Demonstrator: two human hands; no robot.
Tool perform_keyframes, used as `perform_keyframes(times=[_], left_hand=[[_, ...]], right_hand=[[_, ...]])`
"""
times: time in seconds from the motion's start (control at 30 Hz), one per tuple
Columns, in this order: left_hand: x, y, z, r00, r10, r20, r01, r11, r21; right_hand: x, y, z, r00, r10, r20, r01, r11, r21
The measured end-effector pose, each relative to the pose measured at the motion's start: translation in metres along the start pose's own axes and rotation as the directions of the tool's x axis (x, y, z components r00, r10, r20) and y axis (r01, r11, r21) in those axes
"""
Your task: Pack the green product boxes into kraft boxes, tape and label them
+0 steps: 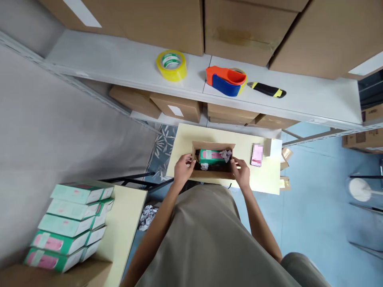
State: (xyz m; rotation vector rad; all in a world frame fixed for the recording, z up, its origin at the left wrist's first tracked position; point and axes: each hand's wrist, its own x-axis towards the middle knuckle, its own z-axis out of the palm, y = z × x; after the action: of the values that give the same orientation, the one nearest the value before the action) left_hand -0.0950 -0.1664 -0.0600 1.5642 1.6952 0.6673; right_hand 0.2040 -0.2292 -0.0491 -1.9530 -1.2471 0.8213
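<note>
A small open cardboard box (213,174) stands on the pale yellow table (185,137) in front of me. Inside lies a green and pink carton (211,154). One wad of crumpled paper (226,155) sits at the carton's right end, and another smaller wad (204,166) is by its front left. My left hand (183,170) pinches the left end of the cardboard box with thumb and fingers. At the opposite end, my right hand (241,172) grips the right edge in the same way. Parts of the box ends are hidden behind my fingers.
A phone (256,154) lies right of the box. On the shelf (125,56) above are yellow tape (171,65), an orange and blue tape dispenser (226,81) and a utility knife (267,89). Stacked green cartons (68,223) occupy the left side table. Crumpled paper (147,218) fills a container below.
</note>
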Motion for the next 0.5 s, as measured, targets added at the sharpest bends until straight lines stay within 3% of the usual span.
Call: perform_keyframes(times=[0.07, 0.17, 0.23, 0.3, 0.4, 0.5], left_hand=[[-0.005, 0.004, 0.002, 0.986, 0.095, 0.138, -0.102, 0.994, 0.045], [-0.016, 0.004, -0.001, 0.901, 0.183, 0.392, -0.256, 0.956, 0.141], [-0.022, 0.001, -0.005, 0.851, 0.185, 0.491, -0.307, 0.935, 0.179], [-0.024, -0.002, -0.009, 0.834, 0.184, 0.520, -0.309, 0.937, 0.165], [-0.020, -0.005, -0.012, 0.850, 0.196, 0.489, -0.273, 0.958, 0.090], [-0.006, -0.004, -0.007, 0.917, 0.160, 0.366, -0.208, 0.974, 0.095]], right_hand=[[-0.004, 0.000, 0.006, 0.987, -0.077, 0.139, 0.078, 0.997, 0.002], [-0.012, 0.002, 0.014, 0.912, -0.161, 0.378, 0.203, 0.976, -0.075], [-0.018, 0.005, 0.015, 0.856, -0.150, 0.494, 0.265, 0.949, -0.172], [-0.022, 0.007, 0.012, 0.835, -0.149, 0.531, 0.314, 0.920, -0.236], [-0.021, 0.013, 0.008, 0.840, -0.204, 0.504, 0.334, 0.924, -0.184], [-0.010, 0.022, 0.009, 0.908, -0.219, 0.357, 0.293, 0.941, -0.167]])
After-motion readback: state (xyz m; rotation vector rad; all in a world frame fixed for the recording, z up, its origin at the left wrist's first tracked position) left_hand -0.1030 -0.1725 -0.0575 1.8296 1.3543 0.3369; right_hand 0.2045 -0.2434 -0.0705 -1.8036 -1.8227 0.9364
